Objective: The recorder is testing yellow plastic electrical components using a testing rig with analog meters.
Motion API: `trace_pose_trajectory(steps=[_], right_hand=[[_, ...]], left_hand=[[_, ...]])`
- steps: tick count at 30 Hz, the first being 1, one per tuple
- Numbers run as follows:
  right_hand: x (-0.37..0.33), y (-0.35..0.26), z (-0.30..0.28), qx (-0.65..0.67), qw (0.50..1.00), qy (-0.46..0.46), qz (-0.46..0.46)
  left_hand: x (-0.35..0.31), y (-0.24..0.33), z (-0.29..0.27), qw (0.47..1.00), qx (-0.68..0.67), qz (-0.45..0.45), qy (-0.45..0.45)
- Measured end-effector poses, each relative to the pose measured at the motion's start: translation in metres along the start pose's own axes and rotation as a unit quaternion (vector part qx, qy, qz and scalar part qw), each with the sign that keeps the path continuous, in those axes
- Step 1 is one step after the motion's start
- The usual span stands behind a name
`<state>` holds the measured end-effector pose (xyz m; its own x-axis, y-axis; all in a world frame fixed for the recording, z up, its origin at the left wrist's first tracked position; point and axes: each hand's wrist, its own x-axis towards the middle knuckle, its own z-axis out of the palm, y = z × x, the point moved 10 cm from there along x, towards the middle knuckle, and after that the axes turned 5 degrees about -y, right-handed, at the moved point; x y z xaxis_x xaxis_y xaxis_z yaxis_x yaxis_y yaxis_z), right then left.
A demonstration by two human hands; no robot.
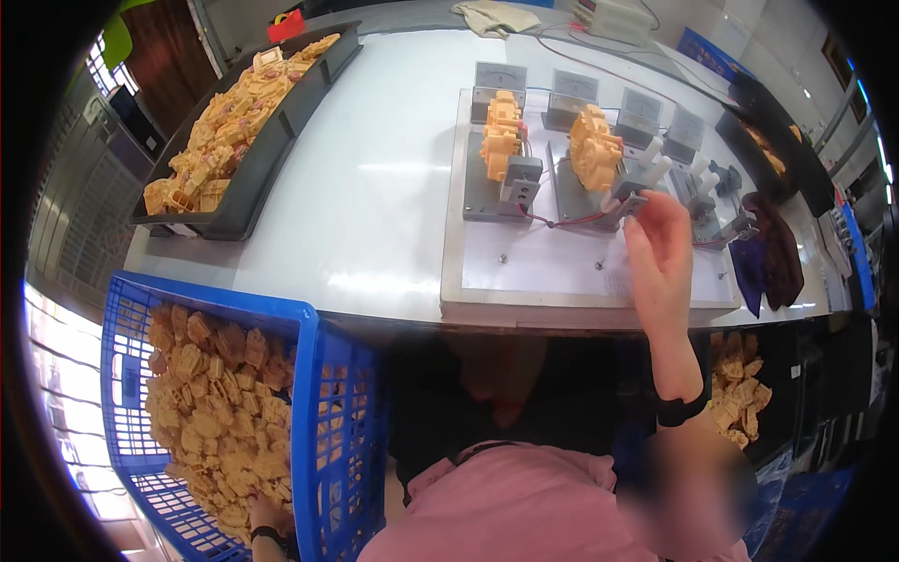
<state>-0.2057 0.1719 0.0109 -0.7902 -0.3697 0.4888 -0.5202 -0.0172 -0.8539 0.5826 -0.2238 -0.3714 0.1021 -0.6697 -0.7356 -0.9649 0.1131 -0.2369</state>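
My right hand (pixel 660 239) reaches over the white test board (pixel 534 267), its thumb and fingers closed around a small grey clamp block (pixel 634 203). Beside that block, an orange-yellow plastic gear-like part (pixel 594 150) sits upright on a grey fixture. Another orange-yellow part (pixel 502 136) stands in the fixture to its left. Low at the left, my left hand (pixel 270 517) is down among the yellow plastic parts (pixel 220 412) in a blue crate (pixel 307 375). Its fingers are mostly hidden, so what it holds is unclear.
Panel meters (pixel 573 89) line the board's back, with red wires at the front. A dark tray (pixel 272 173) of yellow parts lies at the far left of the table. Dark cloth (pixel 773 253) hangs at the right edge. More yellow parts (pixel 740 393) lie below the table at right.
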Motion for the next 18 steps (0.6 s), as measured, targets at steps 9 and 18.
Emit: trace_pose_trajectory(steps=[9, 18], right_hand=[[-0.001, -0.003, -0.003, 0.011, 1.0, -0.001, -0.021], [-0.002, -0.004, -0.007, 0.055, 0.998, 0.003, -0.042]], left_hand=[[0.039, -0.077, 0.022, 0.973, 0.219, -0.078, -0.018], [-0.073, -0.03, -0.05, 0.987, 0.089, -0.075, 0.107]])
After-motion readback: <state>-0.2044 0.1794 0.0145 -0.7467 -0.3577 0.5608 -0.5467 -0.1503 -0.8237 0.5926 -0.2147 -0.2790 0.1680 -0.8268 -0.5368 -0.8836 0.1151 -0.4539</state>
